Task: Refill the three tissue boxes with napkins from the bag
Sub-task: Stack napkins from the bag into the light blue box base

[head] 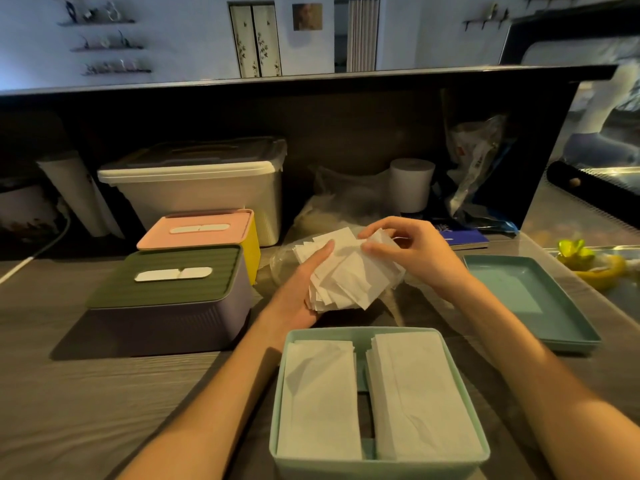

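napkins fanned between cupped left hand and pinching right hand

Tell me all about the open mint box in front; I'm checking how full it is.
The mint box looks like plastic, rectangular, lid off, standing upright on the table at the near edge. Inside lie two flat stacks of white napkins side by side, a narrow gap between them, reaching nearly to the rim. Neither hand touches it.

Open teal tissue box with two white napkin stacks; purple and yellow boxes lidded; loose napkins fanned above.
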`<state>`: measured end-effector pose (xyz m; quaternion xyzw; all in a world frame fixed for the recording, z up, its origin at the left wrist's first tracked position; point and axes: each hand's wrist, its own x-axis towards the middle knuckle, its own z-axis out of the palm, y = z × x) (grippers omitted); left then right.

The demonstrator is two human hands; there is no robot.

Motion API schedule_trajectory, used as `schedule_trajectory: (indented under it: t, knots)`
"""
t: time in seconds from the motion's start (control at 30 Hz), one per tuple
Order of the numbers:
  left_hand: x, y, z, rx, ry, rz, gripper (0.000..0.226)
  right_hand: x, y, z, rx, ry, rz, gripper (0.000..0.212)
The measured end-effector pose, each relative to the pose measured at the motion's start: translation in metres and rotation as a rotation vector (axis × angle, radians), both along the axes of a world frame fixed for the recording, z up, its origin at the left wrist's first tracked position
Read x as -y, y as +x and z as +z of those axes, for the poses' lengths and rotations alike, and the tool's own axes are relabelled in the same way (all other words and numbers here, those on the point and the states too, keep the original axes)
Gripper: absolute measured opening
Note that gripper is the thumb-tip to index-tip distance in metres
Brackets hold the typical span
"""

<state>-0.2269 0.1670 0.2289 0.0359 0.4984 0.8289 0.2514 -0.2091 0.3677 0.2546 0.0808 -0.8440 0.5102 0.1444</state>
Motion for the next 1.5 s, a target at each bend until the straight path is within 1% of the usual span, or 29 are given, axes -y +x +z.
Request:
schedule_trajectory:
  t: [0.1,0.13,0.2,0.3,0.4,0.47,0.5,0.53,0.57,0.6,0.63,0.7,0.73,0.77,0.83,0.87,0.9,0.93,0.97,1.0,1.03,1.1,1.2,1.27,1.37,1.43,1.5]
  knots:
    - [0.002,0.002,-0.004,-0.041,-0.016,-0.059,0.048,0.004,0.0,0.0,-0.06,-0.021,-0.05,0.028]
    - [0.003,0.002,-0.006,-0.075,-0.039,-0.073,0.05,0.004,-0.001,0.001,-0.058,-0.027,-0.051,0.031]
    - [0.003,0.003,-0.006,-0.116,-0.068,-0.055,0.044,0.0,0.0,0.003,0.003,-0.034,-0.046,0.033]
    - [0.004,0.002,-0.004,-0.113,-0.046,-0.003,0.039,-0.011,0.001,0.001,0.11,-0.037,-0.035,0.026]
    - [0.003,0.0,-0.003,-0.048,0.004,0.013,0.035,-0.013,0.002,0.002,0.084,-0.094,-0.006,0.018]
    - [0.003,0.0,0.0,-0.002,0.014,0.018,0.033,-0.013,0.004,0.009,0.08,-0.154,0.097,0.019]
    - [0.003,0.0,0.001,0.002,0.004,0.007,0.034,-0.012,0.006,0.013,0.111,-0.226,0.187,0.021]
    - [0.003,0.0,0.001,0.0,-0.006,-0.017,0.038,-0.01,0.009,0.017,0.15,-0.296,0.278,0.023]
    - [0.003,0.0,0.001,0.002,-0.01,-0.046,0.045,-0.008,0.011,0.019,0.17,-0.313,0.339,0.023]
    - [0.003,0.0,0.0,0.012,-0.021,-0.062,0.054,-0.004,0.011,0.018,0.158,-0.269,0.35,0.022]
    - [0.002,0.0,0.0,0.016,-0.031,-0.075,0.063,0.002,0.011,0.015,0.109,-0.17,0.309,0.019]
    - [0.0,-0.001,0.0,-0.017,-0.025,-0.098,0.079,0.014,0.006,0.006,-0.058,0.087,0.131,0.016]
    - [-0.001,0.001,0.001,-0.034,-0.023,-0.096,0.081,0.019,0.003,0.001,-0.138,0.17,0.058,0.015]
    - [-0.003,0.003,0.001,-0.05,-0.038,-0.1,0.075,0.023,0.001,-0.002,-0.197,0.193,0.017,0.016]
    - [-0.003,0.007,0.002,-0.085,-0.091,-0.098,0.041,0.025,-0.002,-0.006,-0.289,0.157,-0.031,0.016]
    - [-0.002,0.009,0.001,-0.1,-0.107,-0.097,0.028,0.023,-0.003,-0.006,-0.319,0.135,-0.078,0.018]
    - [0.001,0.008,-0.001,-0.119,-0.114,-0.101,0.028,0.019,-0.003,-0.006,-0.316,0.119,-0.141,0.02]
    - [0.003,0.007,-0.003,-0.13,-0.112,-0.1,0.03,0.015,-0.003,-0.005,-0.266,0.116,-0.196,0.024]
    - [0.005,0.007,-0.002,-0.137,-0.095,-0.094,0.029,0.011,-0.003,-0.004,-0.17,0.124,-0.218,0.028]
    - [0.006,0.007,0.0,-0.142,-0.085,-0.086,0.027,0.008,-0.003,-0.004,-0.057,0.116,-0.2,0.03]
    - [0.006,0.007,0.0,-0.156,-0.08,-0.093,0.025,0.006,-0.002,-0.005,0.04,0.065,-0.158,0.03]
    - [0.006,0.007,0.0,-0.174,-0.082,-0.098,0.023,0.004,-0.001,-0.005,0.135,-0.091,-0.09,0.026]
    - [0.006,0.008,0.001,-0.169,-0.095,-0.087,0.029,0.003,-0.001,-0.005,0.106,-0.219,-0.061,0.019]
    - [0.005,0.01,0.001,-0.138,-0.073,-0.081,0.034,0.003,-0.002,-0.006,0.02,-0.227,-0.108,0.016]
    - [0.005,0.006,-0.002,-0.083,-0.025,-0.053,0.028,0.001,-0.006,-0.007,-0.131,-0.202,-0.227,0.015]
    - [0.006,0.005,-0.003,-0.05,-0.007,-0.026,0.03,-0.001,-0.008,-0.006,-0.17,-0.241,-0.278,0.017]
    - [0.005,0.003,-0.004,-0.03,0.015,-0.01,0.034,-0.002,-0.009,-0.005,-0.159,-0.261,-0.283,0.022]
